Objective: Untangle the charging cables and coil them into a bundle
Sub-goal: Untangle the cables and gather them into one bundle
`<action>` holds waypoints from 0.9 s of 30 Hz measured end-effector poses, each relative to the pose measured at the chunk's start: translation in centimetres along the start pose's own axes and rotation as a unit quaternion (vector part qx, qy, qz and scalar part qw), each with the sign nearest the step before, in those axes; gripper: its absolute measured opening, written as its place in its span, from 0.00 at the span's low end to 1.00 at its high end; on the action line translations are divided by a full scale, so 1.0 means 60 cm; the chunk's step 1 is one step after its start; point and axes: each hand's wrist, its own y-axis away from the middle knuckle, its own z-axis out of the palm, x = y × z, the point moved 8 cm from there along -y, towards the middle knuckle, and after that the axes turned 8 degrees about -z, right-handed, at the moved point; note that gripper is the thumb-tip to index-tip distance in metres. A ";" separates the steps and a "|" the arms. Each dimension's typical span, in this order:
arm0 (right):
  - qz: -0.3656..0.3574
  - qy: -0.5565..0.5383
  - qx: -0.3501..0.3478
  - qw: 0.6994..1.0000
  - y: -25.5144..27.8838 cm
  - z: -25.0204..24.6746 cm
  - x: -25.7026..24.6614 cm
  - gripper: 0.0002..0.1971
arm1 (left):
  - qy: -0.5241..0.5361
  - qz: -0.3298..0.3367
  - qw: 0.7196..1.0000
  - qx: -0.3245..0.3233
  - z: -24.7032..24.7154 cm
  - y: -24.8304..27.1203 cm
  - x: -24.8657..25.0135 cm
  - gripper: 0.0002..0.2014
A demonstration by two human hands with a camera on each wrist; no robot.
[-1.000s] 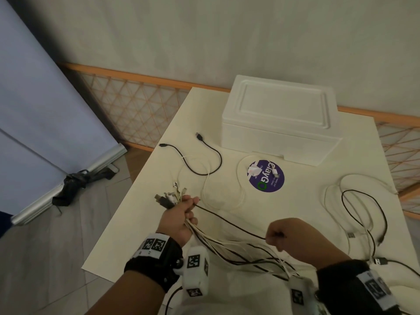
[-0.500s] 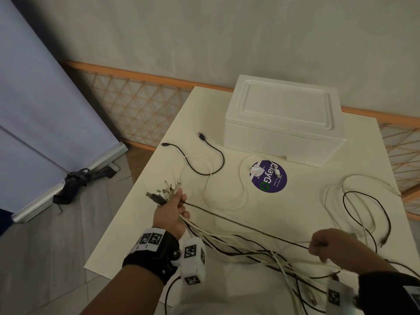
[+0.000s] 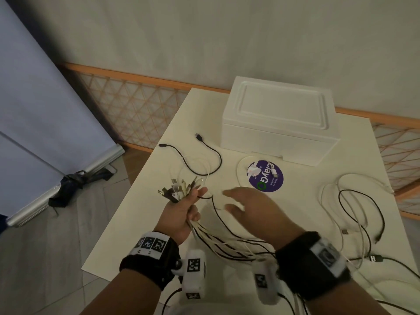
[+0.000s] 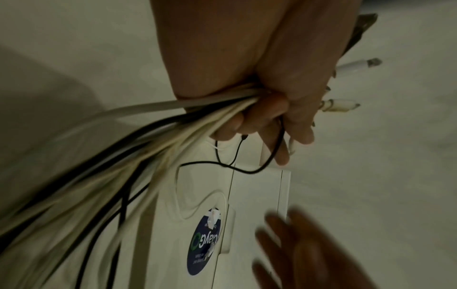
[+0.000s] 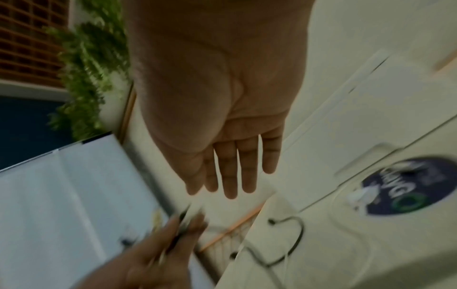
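My left hand (image 3: pixel 181 212) grips a bunch of white and black charging cables (image 3: pixel 225 244) over the table's front left. Their plug ends (image 3: pixel 179 187) fan out above the fist, and the cords trail down to the right under my right wrist. The left wrist view shows the fingers (image 4: pixel 267 117) curled round the cords (image 4: pixel 138 148). My right hand (image 3: pixel 247 203) hovers open just right of the left, fingers straight, holding nothing; its flat palm (image 5: pixel 222 97) fills the right wrist view. A short black cable (image 3: pixel 204 160) lies loose beyond both hands.
A white foam box (image 3: pixel 279 123) stands at the back of the white table (image 3: pixel 295 205). A purple round sticker (image 3: pixel 266 178) lies in front of it with a white cable looped around. More black and white cables (image 3: pixel 354 210) lie tangled at right. The table's left edge drops to floor.
My right hand, which was a fist pulling along a cord out to the right, has let go, opened and swung back left next to the left hand. The left hand kept its grip.
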 end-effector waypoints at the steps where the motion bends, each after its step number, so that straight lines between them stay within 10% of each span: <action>1: -0.009 -0.002 -0.031 0.999 -0.018 0.023 -0.022 0.21 | -0.006 0.000 1.000 -0.013 0.005 0.004 0.000 0.15; 9: -0.050 -0.026 -0.165 0.985 -0.060 0.093 -0.051 0.12 | -0.031 0.001 0.999 -0.029 -0.012 0.022 -0.001 0.26; 18: 0.058 -0.170 -0.012 0.984 -0.061 0.083 -0.033 0.05 | 0.035 0.024 0.999 -0.007 -0.035 0.020 -0.001 0.03; 27: 0.043 -0.145 0.000 0.988 -0.068 0.090 -0.054 0.06 | 0.050 0.024 0.998 0.001 -0.043 0.018 -0.009 0.08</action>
